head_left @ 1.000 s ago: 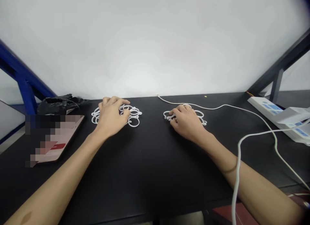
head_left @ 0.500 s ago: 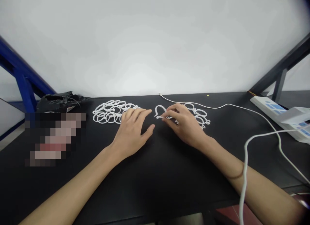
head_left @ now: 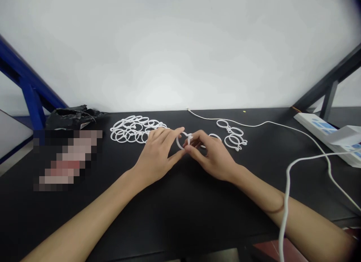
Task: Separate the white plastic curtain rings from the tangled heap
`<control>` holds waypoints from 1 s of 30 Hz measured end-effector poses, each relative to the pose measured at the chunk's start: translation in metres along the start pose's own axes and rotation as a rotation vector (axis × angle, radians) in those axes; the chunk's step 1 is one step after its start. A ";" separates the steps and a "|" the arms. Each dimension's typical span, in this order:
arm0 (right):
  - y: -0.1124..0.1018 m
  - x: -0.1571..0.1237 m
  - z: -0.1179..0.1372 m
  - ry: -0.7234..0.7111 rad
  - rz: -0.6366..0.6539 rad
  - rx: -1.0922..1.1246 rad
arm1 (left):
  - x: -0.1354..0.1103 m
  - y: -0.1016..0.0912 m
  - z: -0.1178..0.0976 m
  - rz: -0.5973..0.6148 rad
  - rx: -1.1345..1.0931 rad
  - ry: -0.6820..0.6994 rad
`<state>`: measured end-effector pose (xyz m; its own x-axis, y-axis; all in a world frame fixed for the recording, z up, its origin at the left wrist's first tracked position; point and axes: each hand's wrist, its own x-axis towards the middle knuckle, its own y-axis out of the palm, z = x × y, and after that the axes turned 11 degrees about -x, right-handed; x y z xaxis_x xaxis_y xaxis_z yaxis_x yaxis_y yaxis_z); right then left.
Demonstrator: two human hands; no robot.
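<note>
Between my two hands, just above the black table, is a white curtain ring (head_left: 178,142) with a small fastening piece at its right side. My left hand (head_left: 156,153) grips the ring's left part between thumb and fingers. From the other side, the thumb and forefinger of my right hand (head_left: 214,154) pinch it near the fastening piece. A pile of similar white rings (head_left: 134,127) lies beyond my left hand. Several more rings (head_left: 238,134) lie to the right of my right hand, and another ring (head_left: 216,135) is partly hidden behind it.
A black plastic bag (head_left: 70,118) sits at the back left of the black table (head_left: 175,217). A white cable (head_left: 262,123) runs across the back, and a thicker one (head_left: 287,186) hangs over my right forearm. A white power strip (head_left: 327,136) lies at right.
My left hand has moved right and closed on the ring, which only my right hand held before. The ring is now turned more upright, and the view has shifted slightly.
</note>
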<state>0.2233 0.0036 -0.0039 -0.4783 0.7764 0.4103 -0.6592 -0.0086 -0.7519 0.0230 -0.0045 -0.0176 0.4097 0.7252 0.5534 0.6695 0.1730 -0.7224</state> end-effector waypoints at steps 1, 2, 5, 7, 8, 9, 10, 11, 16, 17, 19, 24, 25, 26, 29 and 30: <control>0.001 0.000 -0.001 0.022 -0.030 0.016 | 0.000 0.000 -0.001 0.000 -0.003 -0.001; 0.001 0.000 -0.002 0.032 -0.058 0.030 | 0.000 0.000 -0.002 0.006 -0.005 0.003; 0.001 0.001 -0.002 -0.009 -0.091 0.009 | 0.000 0.000 -0.003 0.057 -0.033 0.028; 0.000 0.002 -0.001 -0.046 -0.105 -0.027 | 0.000 0.001 -0.004 0.082 -0.062 0.034; -0.001 0.003 -0.001 -0.060 -0.115 -0.039 | 0.000 0.001 -0.004 0.086 -0.075 0.030; -0.001 0.003 0.000 -0.070 -0.127 -0.045 | 0.000 0.001 -0.005 0.083 -0.085 0.025; -0.002 0.004 0.000 -0.074 -0.139 -0.047 | 0.000 0.001 -0.005 0.082 -0.094 0.019; -0.002 0.004 0.001 -0.070 -0.149 -0.046 | -0.001 0.001 -0.005 0.083 -0.103 0.016; -0.002 0.005 0.003 -0.028 -0.175 -0.038 | 0.000 0.000 -0.006 0.082 -0.121 0.012; -0.002 0.005 0.003 -0.024 -0.179 -0.037 | 0.000 0.000 -0.006 0.079 -0.121 0.016; 0.000 0.004 0.002 -0.013 -0.181 -0.040 | 0.001 0.000 -0.005 0.072 -0.116 0.025; 0.003 0.005 -0.003 0.059 -0.137 -0.087 | 0.001 0.000 -0.005 0.018 -0.045 0.003; 0.003 0.006 -0.005 0.072 -0.130 -0.112 | 0.002 -0.001 -0.004 0.002 -0.018 -0.022; 0.003 0.007 -0.006 0.080 -0.128 -0.144 | 0.003 -0.002 -0.002 -0.016 0.014 -0.056; 0.003 0.009 -0.012 0.094 -0.124 -0.277 | 0.012 -0.010 0.012 -0.073 0.116 -0.221; 0.003 0.009 -0.015 0.096 -0.116 -0.322 | 0.016 -0.014 0.019 -0.084 0.148 -0.293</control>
<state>0.2256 0.0200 -0.0098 -0.3441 0.8163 0.4641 -0.4817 0.2708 -0.8335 0.0090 0.0176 -0.0064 0.1472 0.8615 0.4860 0.5874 0.3191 -0.7437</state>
